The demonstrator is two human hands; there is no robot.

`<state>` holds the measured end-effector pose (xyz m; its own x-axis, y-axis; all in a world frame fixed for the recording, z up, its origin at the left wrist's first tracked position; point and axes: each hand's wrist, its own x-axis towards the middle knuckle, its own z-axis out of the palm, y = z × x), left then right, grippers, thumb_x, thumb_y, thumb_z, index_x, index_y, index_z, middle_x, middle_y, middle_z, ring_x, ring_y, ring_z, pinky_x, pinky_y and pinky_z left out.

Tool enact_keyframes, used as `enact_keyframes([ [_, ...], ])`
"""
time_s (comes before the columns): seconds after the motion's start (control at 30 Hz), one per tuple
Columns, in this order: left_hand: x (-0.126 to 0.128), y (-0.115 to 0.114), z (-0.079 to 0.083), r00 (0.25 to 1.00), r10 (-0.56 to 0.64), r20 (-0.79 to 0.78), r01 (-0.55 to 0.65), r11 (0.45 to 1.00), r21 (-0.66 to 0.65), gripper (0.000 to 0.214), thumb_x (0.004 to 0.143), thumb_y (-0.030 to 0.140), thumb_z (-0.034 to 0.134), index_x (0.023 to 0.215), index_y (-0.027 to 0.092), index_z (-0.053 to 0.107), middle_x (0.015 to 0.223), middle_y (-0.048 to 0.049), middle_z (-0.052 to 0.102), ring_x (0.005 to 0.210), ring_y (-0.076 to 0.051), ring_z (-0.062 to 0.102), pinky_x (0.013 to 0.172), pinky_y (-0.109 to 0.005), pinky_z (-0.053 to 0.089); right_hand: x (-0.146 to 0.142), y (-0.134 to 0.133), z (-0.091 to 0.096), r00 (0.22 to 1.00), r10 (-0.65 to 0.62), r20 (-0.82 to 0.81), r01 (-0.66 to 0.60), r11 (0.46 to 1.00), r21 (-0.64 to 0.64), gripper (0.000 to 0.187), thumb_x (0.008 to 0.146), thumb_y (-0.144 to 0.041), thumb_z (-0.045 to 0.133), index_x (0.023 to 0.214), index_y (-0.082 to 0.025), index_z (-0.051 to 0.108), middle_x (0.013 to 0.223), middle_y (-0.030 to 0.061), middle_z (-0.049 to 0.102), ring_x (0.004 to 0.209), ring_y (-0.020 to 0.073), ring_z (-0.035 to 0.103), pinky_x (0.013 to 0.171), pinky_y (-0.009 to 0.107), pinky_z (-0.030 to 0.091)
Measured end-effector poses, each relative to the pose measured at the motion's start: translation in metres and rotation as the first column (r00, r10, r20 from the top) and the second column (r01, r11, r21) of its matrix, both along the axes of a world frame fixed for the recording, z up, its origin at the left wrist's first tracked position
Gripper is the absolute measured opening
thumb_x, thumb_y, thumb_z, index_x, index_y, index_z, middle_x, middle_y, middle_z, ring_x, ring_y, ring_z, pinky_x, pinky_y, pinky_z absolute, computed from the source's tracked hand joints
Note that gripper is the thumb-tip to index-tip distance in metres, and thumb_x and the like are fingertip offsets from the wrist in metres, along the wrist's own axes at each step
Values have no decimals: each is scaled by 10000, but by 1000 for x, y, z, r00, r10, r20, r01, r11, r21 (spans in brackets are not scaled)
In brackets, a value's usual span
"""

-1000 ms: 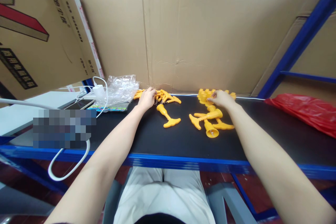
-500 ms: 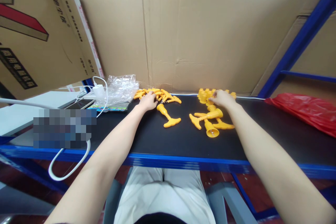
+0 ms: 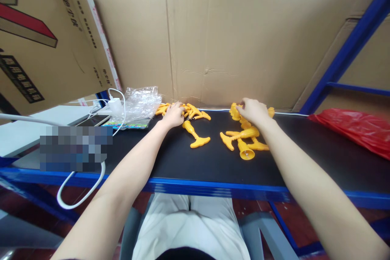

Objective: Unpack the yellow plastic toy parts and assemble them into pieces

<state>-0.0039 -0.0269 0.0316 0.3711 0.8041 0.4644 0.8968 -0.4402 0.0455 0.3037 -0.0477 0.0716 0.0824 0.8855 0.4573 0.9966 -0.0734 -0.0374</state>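
My left hand (image 3: 173,114) lies with curled fingers on a heap of small yellow claw-shaped plastic parts (image 3: 195,111) at the back of the black worktop (image 3: 189,158); what it grips is hidden. My right hand (image 3: 253,110) rests, fingers bent, on a heap of yellow cup-shaped parts (image 3: 234,110) against the cardboard wall. Between the hands lies one joined yellow piece (image 3: 195,135). Several more joined pieces (image 3: 243,140) lie just below my right hand.
A crumpled clear plastic bag (image 3: 140,102) and a white charger with cable (image 3: 115,105) sit at the left, beside a phone (image 3: 91,120). A red plastic bag (image 3: 353,128) lies at the right. Cardboard (image 3: 231,36) walls the back. Blue frame edge (image 3: 213,187) runs along the front.
My right hand has slid a little back and left over the cup-shaped parts. My left hand has shifted slightly right on the claw-shaped heap.
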Motion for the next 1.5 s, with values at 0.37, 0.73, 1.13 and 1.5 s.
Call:
enact_keyframes([
  [0.37,36,-32,19,894,-427,-132,307,802,-511,243,626,142,577,847,191,668,995,-39,631,939,-195,561,833,-291,449,-39,-19,-1,956,282,86,-286,957,43,249,863,-353,461,925,-200,647,894,75,699,819,247,642,674,336,423],
  [0.73,43,-31,9,895,-427,-132,443,887,133,305,813,46,404,891,183,665,1041,-82,568,953,-206,502,812,-360,417,-48,-22,-10,723,689,53,-691,723,30,384,837,-294,528,1202,-174,545,1182,111,608,1036,247,593,838,385,477],
  [1.13,58,-50,23,843,-507,-178,534,755,380,316,929,158,340,914,164,655,950,-94,565,865,-169,544,723,-304,460,-59,-26,-10,623,757,197,-782,607,144,512,851,-159,468,1351,-262,433,1431,75,412,1244,252,438,992,490,351],
  [1.5,52,-54,26,873,-454,179,430,889,158,253,947,237,301,955,163,544,815,-42,630,764,-149,576,756,-295,421,-48,-23,-3,685,616,390,-716,667,204,252,754,-121,489,982,-182,577,1109,117,629,1143,273,483,1028,542,178],
])
